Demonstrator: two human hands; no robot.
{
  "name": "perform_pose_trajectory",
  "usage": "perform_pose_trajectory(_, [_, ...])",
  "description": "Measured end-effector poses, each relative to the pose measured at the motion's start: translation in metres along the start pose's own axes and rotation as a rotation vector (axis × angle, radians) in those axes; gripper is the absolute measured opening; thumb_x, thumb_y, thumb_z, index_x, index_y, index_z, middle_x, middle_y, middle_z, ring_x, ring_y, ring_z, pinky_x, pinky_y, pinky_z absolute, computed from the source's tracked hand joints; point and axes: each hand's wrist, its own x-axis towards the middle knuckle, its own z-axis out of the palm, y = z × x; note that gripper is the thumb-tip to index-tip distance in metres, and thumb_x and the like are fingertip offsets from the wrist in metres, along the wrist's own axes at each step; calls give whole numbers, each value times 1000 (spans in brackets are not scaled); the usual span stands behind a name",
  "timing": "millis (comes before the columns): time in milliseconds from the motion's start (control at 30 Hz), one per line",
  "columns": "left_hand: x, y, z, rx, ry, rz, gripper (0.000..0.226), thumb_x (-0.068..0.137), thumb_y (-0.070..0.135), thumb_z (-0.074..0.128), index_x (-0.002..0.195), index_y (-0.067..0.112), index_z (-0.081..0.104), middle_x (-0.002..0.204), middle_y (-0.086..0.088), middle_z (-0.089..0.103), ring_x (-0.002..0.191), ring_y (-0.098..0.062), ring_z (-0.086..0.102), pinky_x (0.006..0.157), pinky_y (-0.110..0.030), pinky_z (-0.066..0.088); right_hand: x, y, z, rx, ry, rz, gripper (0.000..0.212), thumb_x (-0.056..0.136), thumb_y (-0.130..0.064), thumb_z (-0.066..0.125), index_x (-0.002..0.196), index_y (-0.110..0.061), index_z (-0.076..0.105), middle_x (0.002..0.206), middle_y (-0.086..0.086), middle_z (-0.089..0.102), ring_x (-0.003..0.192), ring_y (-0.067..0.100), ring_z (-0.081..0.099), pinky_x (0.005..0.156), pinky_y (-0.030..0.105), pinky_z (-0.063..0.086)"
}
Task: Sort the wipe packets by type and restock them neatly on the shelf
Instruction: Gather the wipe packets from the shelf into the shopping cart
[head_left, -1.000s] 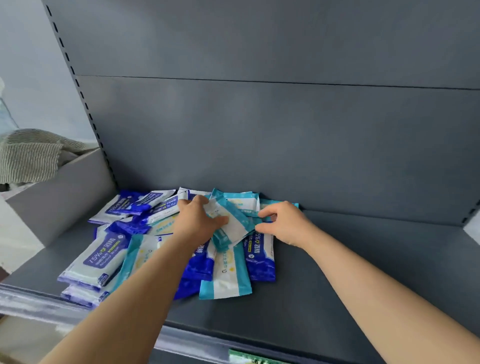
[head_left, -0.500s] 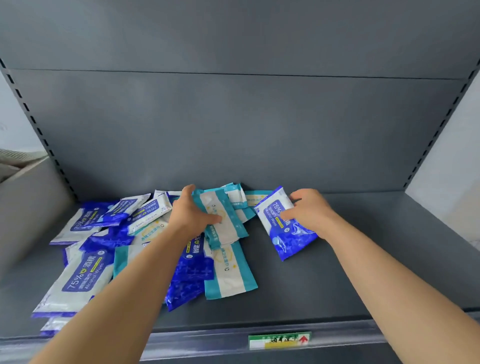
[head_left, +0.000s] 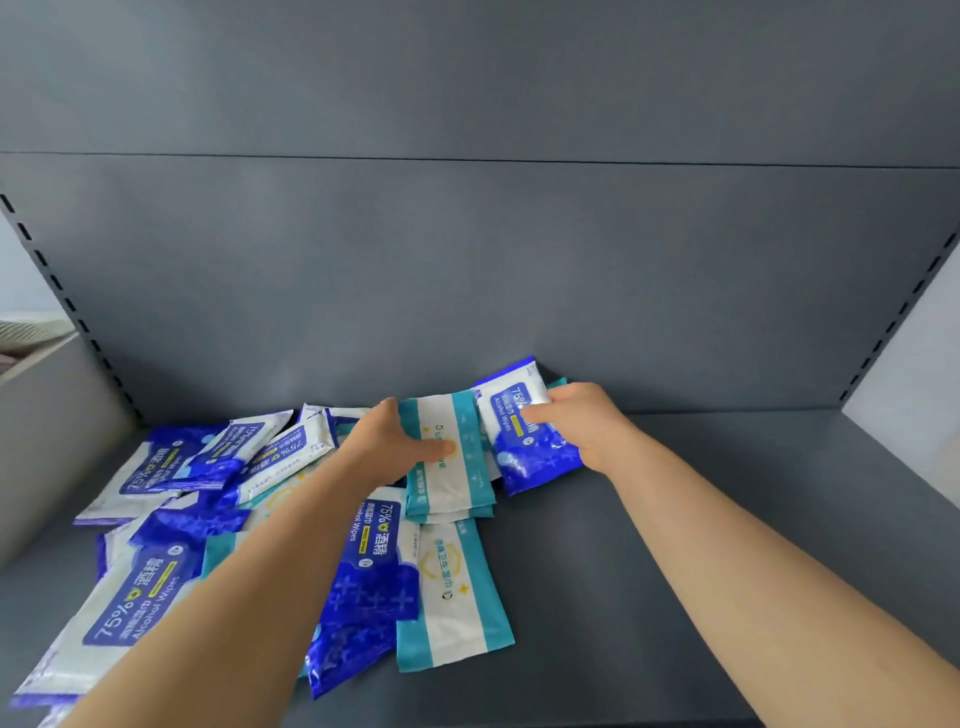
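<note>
A loose pile of wipe packets covers the left half of the grey shelf (head_left: 727, 545): dark blue alcohol wipe packets (head_left: 374, 566) and teal-and-white packets (head_left: 452, 597), overlapping at odd angles. My left hand (head_left: 387, 447) grips a small stack of teal packets (head_left: 452, 467) near the back of the shelf. My right hand (head_left: 582, 426) holds one blue alcohol wipe packet (head_left: 519, 421) just to the right of that stack, against the back panel.
The grey back panel (head_left: 467, 286) rises behind the shelf, with slotted uprights (head_left: 67, 312) at both sides. A pale box wall (head_left: 47, 431) stands at the left end. The shelf's right half is bare grey metal.
The view has swung right and closer. My right hand pulled a blue packet out of the pile and carried it right and back. My left hand gathered teal packets into a squared stack.
</note>
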Motion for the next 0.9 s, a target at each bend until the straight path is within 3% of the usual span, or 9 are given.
perform_pose_trajectory(167, [1,0,10,-50,-30,12,41,79,36,75,107,18,52,99,3,62,83,-13,63,66,-29,54,-11,-17,-42,12,251,-182,15,83,-13,66,92,-1,66,89,17,71,71,22,67,63,34,53])
perform_pose_trajectory(300, [0,2,18,-56,-32,-10,29,87,38,67,98,15,54,94,0,65,83,-17,65,68,-32,55,-24,-18,-45,151,170,-192,17,87,-16,66,102,-10,61,96,7,69,80,20,69,68,34,54])
perform_pose_trajectory(400, [-7,3,18,-184,-68,-16,34,95,37,50,91,5,60,96,-12,69,92,-31,68,84,-44,56,-28,-1,-15,143,96,-139,28,86,-15,67,111,-17,54,108,7,67,85,20,70,75,41,58])
perform_pose_trajectory(500, [-16,-5,6,7,81,129,29,88,30,48,75,6,57,75,-14,60,74,-36,56,67,-29,48,-34,8,9,151,82,-53,53,87,-22,69,132,-23,40,116,-1,58,84,11,66,64,31,56])
perform_pose_trajectory(567, [-25,-16,-10,264,340,253,14,90,21,56,94,14,67,94,-9,66,88,-31,55,71,-30,42,-34,8,18,124,82,-10,76,85,-27,71,145,-22,25,125,1,52,82,8,63,57,24,51])
perform_pose_trajectory(667, [-27,-43,-36,578,456,106,50,85,28,64,132,18,48,134,-7,50,122,-31,44,96,-37,40,-33,7,31,62,73,8,88,82,-31,74,149,-18,17,132,4,50,88,11,65,59,24,51])
perform_pose_trajectory(767, [-24,-69,-44,599,387,-36,27,92,21,52,118,13,55,121,-13,60,106,-33,56,79,-38,45,-35,4,40,-6,46,40,71,80,-35,76,133,-10,36,117,5,60,83,12,66,61,27,53])
perform_pose_trajectory(833, [-27,-73,-46,487,425,28,27,96,14,46,118,13,61,112,-14,66,97,-34,61,71,-35,45,-36,4,43,-8,28,51,54,80,-35,76,115,-8,46,106,7,66,76,12,65,63,29,53])
perform_pose_trajectory(900, [-28,-71,-44,340,427,188,30,96,16,51,124,17,63,117,-12,67,102,-32,62,79,-34,48,-36,7,44,4,23,52,47,80,-35,75,109,-8,50,101,8,68,77,14,67,69,32,55])
